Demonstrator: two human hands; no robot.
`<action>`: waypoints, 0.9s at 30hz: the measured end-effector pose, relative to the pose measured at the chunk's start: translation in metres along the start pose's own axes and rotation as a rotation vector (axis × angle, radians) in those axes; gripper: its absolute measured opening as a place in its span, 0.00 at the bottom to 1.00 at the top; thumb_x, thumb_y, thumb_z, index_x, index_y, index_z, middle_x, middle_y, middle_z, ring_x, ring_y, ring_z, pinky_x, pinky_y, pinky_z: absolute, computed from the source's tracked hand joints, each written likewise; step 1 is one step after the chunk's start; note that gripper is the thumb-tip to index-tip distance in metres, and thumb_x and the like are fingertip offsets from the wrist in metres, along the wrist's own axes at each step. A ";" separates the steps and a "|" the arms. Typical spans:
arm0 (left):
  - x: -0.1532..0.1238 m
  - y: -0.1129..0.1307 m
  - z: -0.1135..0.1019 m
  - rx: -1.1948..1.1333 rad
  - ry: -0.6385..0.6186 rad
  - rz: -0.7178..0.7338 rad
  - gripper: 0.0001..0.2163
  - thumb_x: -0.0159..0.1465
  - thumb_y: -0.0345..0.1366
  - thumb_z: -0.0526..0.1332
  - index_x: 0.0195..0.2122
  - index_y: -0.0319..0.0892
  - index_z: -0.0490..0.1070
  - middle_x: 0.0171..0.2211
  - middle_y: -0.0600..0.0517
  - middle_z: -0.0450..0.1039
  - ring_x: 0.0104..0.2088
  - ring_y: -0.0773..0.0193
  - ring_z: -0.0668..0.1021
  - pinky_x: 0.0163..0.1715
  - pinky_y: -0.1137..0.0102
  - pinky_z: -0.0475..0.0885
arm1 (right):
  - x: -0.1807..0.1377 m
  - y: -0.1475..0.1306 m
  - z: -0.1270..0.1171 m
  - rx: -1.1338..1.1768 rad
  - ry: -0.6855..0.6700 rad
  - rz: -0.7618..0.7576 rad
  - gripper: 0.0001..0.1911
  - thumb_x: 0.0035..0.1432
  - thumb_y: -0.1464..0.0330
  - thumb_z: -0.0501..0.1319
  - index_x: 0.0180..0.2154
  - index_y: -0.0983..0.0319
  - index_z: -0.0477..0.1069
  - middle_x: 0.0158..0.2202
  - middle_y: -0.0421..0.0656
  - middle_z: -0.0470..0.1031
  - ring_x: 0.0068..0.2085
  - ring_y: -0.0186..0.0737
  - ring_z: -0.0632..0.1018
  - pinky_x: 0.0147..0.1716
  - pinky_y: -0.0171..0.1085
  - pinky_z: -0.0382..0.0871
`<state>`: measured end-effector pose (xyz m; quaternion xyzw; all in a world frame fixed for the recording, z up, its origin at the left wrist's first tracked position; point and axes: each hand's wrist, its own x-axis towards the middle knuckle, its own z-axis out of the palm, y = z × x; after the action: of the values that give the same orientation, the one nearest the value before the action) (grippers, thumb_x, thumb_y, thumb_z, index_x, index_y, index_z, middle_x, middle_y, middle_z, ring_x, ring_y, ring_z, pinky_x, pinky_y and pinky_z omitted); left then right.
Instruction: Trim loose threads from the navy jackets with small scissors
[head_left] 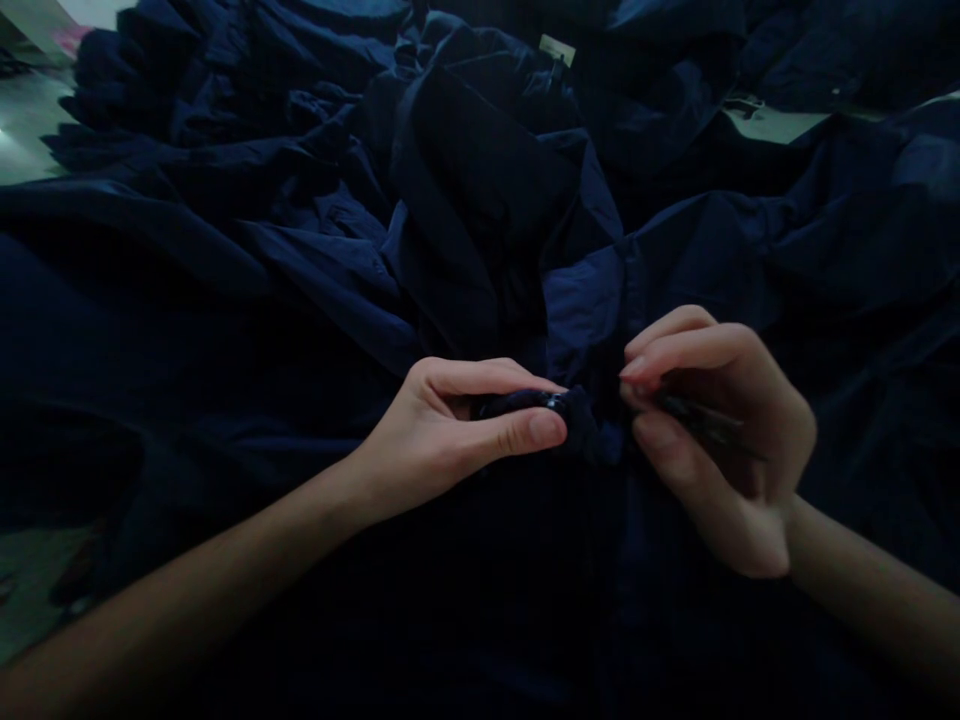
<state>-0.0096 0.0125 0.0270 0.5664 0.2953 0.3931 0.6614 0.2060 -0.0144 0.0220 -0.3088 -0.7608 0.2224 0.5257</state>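
A dark navy garment [585, 300] lies spread in front of me, heaped with other navy cloth. My left hand [457, 430] pinches a fold of this garment between thumb and fingers, with a small dark button visible at the fingertips. My right hand [712, 430] is closed beside it, fingers curled round a thin dark tool [701, 420] whose kind I cannot make out. Its fingertips press on the same bunched fold of cloth [592, 420]. The two hands sit a few centimetres apart.
More navy garments [225, 150] are piled across the whole surface to the back and both sides. A white label [556, 49] shows on one at the top. Pale surface [22, 120] shows at the far left, and a light patch [780, 125] at the upper right.
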 end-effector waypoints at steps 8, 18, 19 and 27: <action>0.001 -0.001 0.001 -0.050 0.082 -0.107 0.12 0.51 0.40 0.81 0.32 0.41 0.85 0.33 0.54 0.82 0.34 0.72 0.80 0.35 0.83 0.75 | 0.002 0.006 0.002 -0.126 -0.088 -0.123 0.15 0.57 0.71 0.74 0.43 0.62 0.72 0.38 0.46 0.77 0.34 0.37 0.78 0.28 0.37 0.72; 0.005 -0.002 -0.003 -0.056 0.011 -0.048 0.07 0.51 0.32 0.81 0.28 0.43 0.86 0.33 0.53 0.81 0.33 0.70 0.79 0.31 0.81 0.73 | 0.000 0.004 0.004 0.001 -0.052 0.112 0.05 0.62 0.72 0.69 0.39 0.61 0.75 0.34 0.43 0.80 0.32 0.38 0.81 0.25 0.36 0.71; 0.005 -0.003 -0.004 -0.055 0.011 -0.066 0.07 0.50 0.32 0.81 0.28 0.43 0.86 0.31 0.54 0.80 0.31 0.71 0.78 0.30 0.81 0.72 | 0.000 0.004 0.004 0.014 -0.053 0.112 0.04 0.62 0.73 0.68 0.39 0.61 0.75 0.34 0.43 0.80 0.32 0.38 0.80 0.25 0.36 0.70; 0.005 0.000 -0.003 -0.033 0.039 -0.138 0.07 0.49 0.29 0.81 0.25 0.42 0.85 0.26 0.55 0.79 0.27 0.72 0.74 0.26 0.80 0.68 | 0.006 0.001 0.001 -0.196 -0.044 -0.137 0.10 0.60 0.74 0.70 0.44 0.60 0.78 0.38 0.46 0.78 0.33 0.38 0.78 0.25 0.37 0.72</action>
<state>-0.0096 0.0182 0.0264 0.5262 0.3400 0.3621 0.6903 0.2039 -0.0095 0.0248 -0.3010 -0.8097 0.1171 0.4900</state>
